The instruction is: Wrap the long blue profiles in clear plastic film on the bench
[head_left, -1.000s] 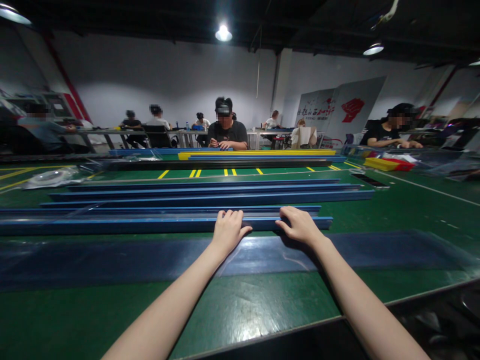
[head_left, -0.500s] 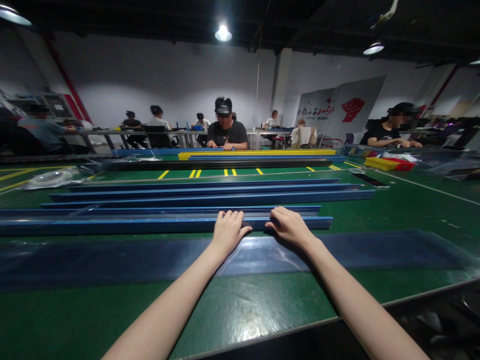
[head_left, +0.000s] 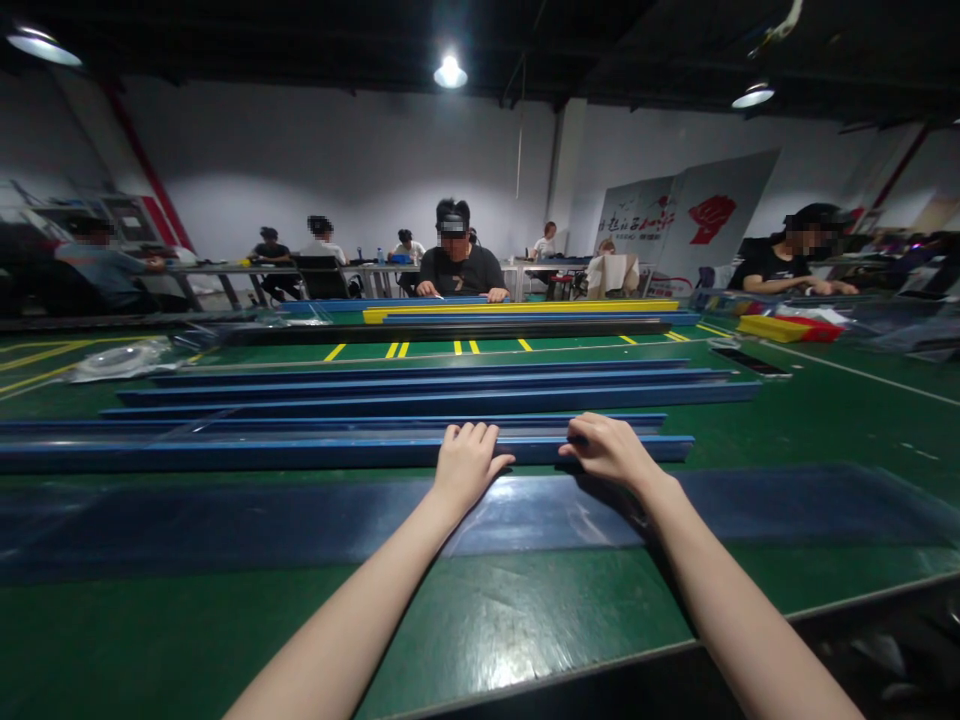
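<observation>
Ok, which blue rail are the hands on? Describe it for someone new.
On the green table, several long blue rails lie side by side. It is the blue rail nearest the person, bordering the dark plastic sheet; only it carries the left hand and right hand.

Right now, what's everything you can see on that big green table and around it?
green table: one, green with yellow marks, under everything
nearest blue rail: one, blue, lying crosswise under both hands
other blue rails: several, blue, just beyond it
dark sheet: one, dark blue, flat, near side of that rail
yellow rail: one, yellow, far edge
yellow and red pieces: two, far right
clear bag: one, see-through, far left
people: several, mostly dark tops, seated at far tables
ceiling lamps: three, white, overhead
left hand: one, bare, fingers curled over that rail
right hand: one, bare, same rail, further right
</observation>
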A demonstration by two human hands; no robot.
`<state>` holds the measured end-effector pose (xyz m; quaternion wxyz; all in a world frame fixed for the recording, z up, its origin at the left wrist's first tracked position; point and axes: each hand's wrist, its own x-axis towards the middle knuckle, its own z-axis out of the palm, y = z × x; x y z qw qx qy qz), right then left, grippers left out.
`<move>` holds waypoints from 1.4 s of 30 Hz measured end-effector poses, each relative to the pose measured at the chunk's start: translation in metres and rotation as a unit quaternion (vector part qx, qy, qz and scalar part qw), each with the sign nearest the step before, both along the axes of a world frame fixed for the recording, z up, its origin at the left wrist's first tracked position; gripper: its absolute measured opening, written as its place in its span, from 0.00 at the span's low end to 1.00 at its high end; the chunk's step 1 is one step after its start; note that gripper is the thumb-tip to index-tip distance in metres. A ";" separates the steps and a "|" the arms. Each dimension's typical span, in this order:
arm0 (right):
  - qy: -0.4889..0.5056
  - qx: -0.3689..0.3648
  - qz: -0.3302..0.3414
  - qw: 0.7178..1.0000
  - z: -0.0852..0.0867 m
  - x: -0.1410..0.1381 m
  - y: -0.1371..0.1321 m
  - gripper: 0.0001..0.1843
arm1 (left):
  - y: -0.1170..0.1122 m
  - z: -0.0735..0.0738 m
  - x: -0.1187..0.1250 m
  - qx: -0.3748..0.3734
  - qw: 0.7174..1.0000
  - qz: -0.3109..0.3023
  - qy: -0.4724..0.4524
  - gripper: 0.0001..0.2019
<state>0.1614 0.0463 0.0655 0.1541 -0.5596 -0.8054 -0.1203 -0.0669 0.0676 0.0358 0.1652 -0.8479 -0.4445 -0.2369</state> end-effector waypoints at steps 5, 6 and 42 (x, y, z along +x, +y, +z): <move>0.004 0.001 -0.042 0.999 -0.001 0.019 -0.001 0.10 | 0.001 -0.002 0.000 0.005 1.000 0.005 0.002 0.16; 0.001 0.001 -0.044 0.999 -0.001 0.021 -0.001 0.09 | 0.001 -0.002 0.000 0.005 1.000 0.007 0.004 0.16; -0.021 0.009 -0.011 1.000 -0.004 0.003 0.002 0.10 | 0.000 0.001 0.001 0.041 0.999 -0.003 0.014 0.16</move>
